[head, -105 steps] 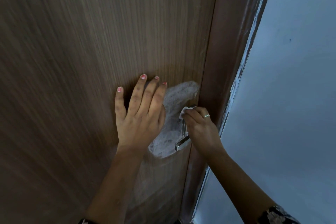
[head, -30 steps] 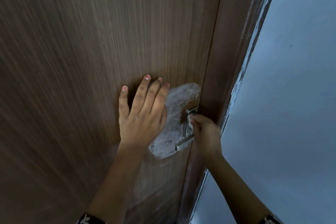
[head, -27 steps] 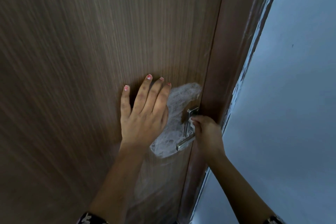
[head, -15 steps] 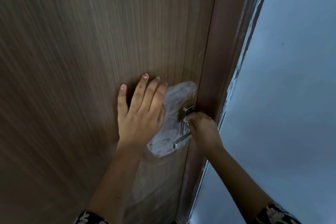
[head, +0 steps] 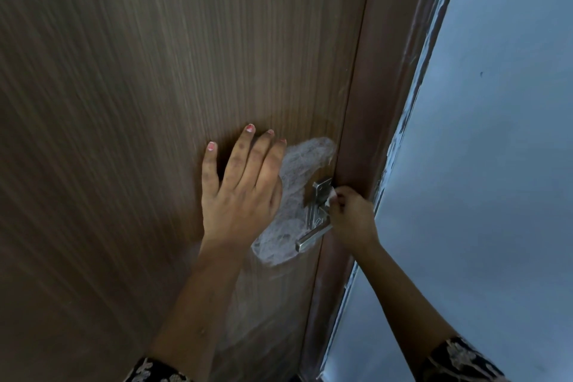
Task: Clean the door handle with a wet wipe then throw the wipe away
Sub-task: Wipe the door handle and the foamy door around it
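Observation:
A silver metal door handle (head: pixel 313 217) sticks out from a dark brown wooden door (head: pixel 155 71) near its right edge. My right hand (head: pixel 352 217) is closed on a small white wet wipe (head: pixel 331 195) and presses it against the upper part of the handle. My left hand (head: pixel 240 192) lies flat on the door just left of the handle, fingers spread and pointing up, holding nothing. A patch of crinkled clear plastic film (head: pixel 294 170) clings to the door behind the handle, partly under my left hand.
The brown door frame (head: pixel 381 102) runs up along the right of the door. A pale blue-grey wall (head: pixel 496 164) fills the right side. More plastic film hangs down the door below the handle.
My right hand has shifted slightly up the handle with the wipe over the past seconds. My left hand stays flat on the door in nearly the same spot.

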`<state>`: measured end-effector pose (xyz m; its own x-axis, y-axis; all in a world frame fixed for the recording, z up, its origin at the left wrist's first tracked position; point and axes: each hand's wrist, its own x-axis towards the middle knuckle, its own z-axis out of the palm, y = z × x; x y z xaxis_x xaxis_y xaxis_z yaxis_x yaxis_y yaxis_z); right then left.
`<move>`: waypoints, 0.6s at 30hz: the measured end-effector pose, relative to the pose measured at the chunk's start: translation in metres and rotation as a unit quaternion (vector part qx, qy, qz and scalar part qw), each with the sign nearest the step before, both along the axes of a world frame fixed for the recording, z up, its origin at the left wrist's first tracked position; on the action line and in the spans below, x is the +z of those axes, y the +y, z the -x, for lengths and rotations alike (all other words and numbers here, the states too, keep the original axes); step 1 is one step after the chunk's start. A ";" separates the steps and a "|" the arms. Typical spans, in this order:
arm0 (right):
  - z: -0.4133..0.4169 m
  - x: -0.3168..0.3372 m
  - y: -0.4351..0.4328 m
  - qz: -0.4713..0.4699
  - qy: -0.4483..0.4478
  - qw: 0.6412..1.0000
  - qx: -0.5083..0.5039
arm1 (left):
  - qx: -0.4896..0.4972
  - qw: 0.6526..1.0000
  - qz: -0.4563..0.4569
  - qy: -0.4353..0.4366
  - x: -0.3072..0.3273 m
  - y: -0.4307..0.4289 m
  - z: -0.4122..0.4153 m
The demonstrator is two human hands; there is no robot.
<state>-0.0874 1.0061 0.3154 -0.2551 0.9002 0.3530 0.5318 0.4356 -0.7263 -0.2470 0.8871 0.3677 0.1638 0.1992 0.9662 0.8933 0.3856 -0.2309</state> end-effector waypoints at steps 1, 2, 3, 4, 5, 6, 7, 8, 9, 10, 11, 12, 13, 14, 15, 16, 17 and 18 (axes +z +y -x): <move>-0.001 -0.003 0.000 0.013 -0.005 1.000 0.010 | 0.000 1.000 0.000 0.001 0.000 0.000 0.000; -0.002 -0.007 0.000 0.034 -0.001 0.999 0.021 | -0.001 1.000 -0.001 0.002 0.000 0.000 0.000; -0.005 -0.012 0.000 0.070 0.018 0.997 0.029 | 0.000 1.000 -0.001 0.003 0.000 0.001 -0.001; -0.008 -0.016 -0.001 0.126 0.060 0.990 0.036 | 0.001 1.000 -0.002 0.004 0.000 0.001 0.000; -0.011 -0.020 -0.002 0.202 0.124 0.970 0.050 | 0.002 1.000 -0.004 0.004 0.000 0.001 0.000; -0.014 -0.023 -0.004 0.284 0.196 0.936 0.072 | 0.002 1.000 -0.005 0.005 0.000 0.001 0.000; -0.016 -0.027 -0.007 0.347 0.255 0.897 0.095 | 0.001 1.000 -0.005 0.005 -0.001 0.001 0.000; -0.017 -0.030 -0.009 0.375 0.299 0.870 0.118 | -0.001 1.000 -0.005 0.004 -0.001 0.002 0.000; -0.018 -0.031 -0.010 0.370 0.317 0.861 0.143 | -0.002 1.000 -0.006 0.003 -0.001 0.002 0.000; -0.018 -0.027 -0.012 0.352 0.319 0.865 0.160 | -0.001 1.000 -0.007 0.003 -0.001 0.001 0.000; -0.017 -0.023 -0.013 0.323 0.311 0.878 0.165 | 0.001 1.000 -0.008 0.004 -0.001 0.001 0.000; -0.015 -0.017 -0.015 0.299 0.302 0.890 0.166 | 0.003 1.000 -0.008 0.005 -0.001 0.001 0.000; -0.013 -0.013 -0.016 0.283 0.299 0.896 0.170 | 0.004 1.000 -0.008 0.006 -0.001 0.001 0.000; -0.012 -0.011 -0.016 0.269 0.300 0.900 0.169 | 0.003 1.000 -0.007 0.006 -0.001 0.001 -0.001; -0.012 -0.011 -0.016 0.255 0.302 0.903 0.166 | 0.004 1.000 -0.008 0.007 -0.001 0.001 -0.001; -0.013 -0.012 -0.016 0.242 0.293 0.911 0.162 | 0.004 1.000 -0.009 0.008 -0.001 0.001 -0.001; -0.012 -0.015 -0.017 0.236 0.281 0.918 0.150 | 0.006 1.000 -0.010 0.008 -0.001 0.001 0.000; -0.012 -0.017 -0.019 0.223 0.256 0.931 0.136 | 0.007 1.000 -0.011 0.008 -0.001 0.001 -0.001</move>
